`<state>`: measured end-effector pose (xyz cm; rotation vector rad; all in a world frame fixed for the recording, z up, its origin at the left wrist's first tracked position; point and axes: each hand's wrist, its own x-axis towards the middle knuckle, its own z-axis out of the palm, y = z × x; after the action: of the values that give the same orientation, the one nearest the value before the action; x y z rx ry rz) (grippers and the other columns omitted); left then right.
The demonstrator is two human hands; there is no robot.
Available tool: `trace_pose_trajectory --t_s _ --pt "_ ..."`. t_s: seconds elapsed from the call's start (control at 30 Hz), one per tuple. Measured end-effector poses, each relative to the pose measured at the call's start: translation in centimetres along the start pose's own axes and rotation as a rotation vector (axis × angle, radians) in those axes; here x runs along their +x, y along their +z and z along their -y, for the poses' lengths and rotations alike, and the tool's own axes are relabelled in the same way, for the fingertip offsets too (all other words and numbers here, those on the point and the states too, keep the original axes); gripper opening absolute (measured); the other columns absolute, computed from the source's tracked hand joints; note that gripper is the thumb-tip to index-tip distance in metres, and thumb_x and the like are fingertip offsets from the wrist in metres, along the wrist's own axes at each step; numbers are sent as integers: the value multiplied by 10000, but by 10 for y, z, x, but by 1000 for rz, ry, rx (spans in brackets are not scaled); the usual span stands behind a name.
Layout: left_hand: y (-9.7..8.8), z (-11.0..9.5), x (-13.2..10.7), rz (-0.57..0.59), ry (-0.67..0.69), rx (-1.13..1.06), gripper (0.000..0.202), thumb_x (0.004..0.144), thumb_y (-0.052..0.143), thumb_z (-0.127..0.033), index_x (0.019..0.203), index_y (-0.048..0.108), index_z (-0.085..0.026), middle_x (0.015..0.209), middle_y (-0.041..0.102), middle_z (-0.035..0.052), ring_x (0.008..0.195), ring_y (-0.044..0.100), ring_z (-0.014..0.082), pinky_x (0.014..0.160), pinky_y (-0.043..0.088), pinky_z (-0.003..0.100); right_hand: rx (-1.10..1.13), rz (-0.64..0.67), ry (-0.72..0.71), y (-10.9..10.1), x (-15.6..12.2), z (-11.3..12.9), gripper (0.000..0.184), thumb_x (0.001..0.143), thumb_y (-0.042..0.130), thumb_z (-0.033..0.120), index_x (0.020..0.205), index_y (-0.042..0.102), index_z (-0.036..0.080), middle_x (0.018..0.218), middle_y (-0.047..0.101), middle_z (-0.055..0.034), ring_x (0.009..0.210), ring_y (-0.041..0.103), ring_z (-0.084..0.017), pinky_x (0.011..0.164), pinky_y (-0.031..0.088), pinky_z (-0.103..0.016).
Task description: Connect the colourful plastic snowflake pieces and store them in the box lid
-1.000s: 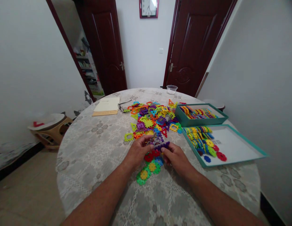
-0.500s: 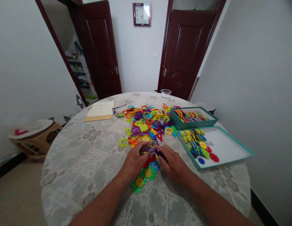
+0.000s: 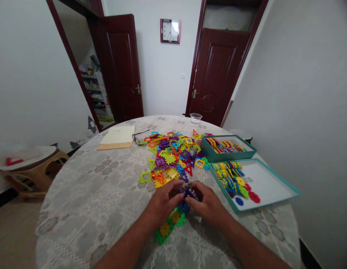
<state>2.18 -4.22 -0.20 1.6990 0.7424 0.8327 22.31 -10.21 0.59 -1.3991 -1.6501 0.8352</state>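
Note:
Over the near middle of the table, my left hand [image 3: 164, 200] and my right hand [image 3: 206, 200] face each other with fingers bent. Between their fingertips is a purple toothed plastic piece [image 3: 189, 192], partly covered by the fingers. Below the hands runs a strip of joined notched discs [image 3: 163, 238], green with yellow and blue ones. Its upper end is hidden by my fingers, so I cannot tell whether the purple piece is fastened to it. Just beyond the hands lies a heap of colourful toothed plastic pieces [image 3: 170, 159], with several shapes, including a yellow one [image 3: 172, 173].
Right of the heap stands a green box [image 3: 229, 154] with rows of colourful pieces. Nearer lies its shallow white-bottomed lid [image 3: 270, 183], holding stacked discs. Glasses [image 3: 136, 139] and a paper pad [image 3: 117, 136] lie at left; a clear bowl [image 3: 195, 118] stands at the back.
The camera view has tilted upward slightly. Both hands have come closer around the purple piece, which appears more raised between the fingertips. The red disc below the hands is now mostly covered.

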Motion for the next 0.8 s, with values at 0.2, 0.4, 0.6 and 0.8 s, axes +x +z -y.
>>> trace_pose_trajectory --t_s 0.2,0.4,0.6,0.8 --pt "-6 -2 0 -136 47 295 302 990 620 -352 1250 716 -231 1120 800 67 944 757 211 895 598 341 18 103 148 -21 11 20 128 851 690 282 863 582 214 769 617 26 708 562 -162 606 401 -265" --pt "-19 7 0 -307 183 549 255 1012 572 -343 1142 751 -216 1057 802 77 947 761 226 892 602 351 112 16 196 -92 95 22 184 870 718 343 911 602 206 629 592 53 485 507 -116 442 379 -225" --pt "-21 16 1 -333 258 657 224 1013 553 -293 1076 756 -223 1004 810 67 906 777 220 848 625 327 238 -498 378 -172 218 3 251 764 852 151 829 609 165 643 645 -5 506 568 -118 439 460 -206" --pt "-28 23 3 -391 276 695 208 1003 573 -283 1100 751 -232 1019 813 50 912 783 214 868 631 330 267 -740 334 -197 240 -8 226 785 793 88 905 611 150 661 618 17 575 640 -122 535 557 -206"
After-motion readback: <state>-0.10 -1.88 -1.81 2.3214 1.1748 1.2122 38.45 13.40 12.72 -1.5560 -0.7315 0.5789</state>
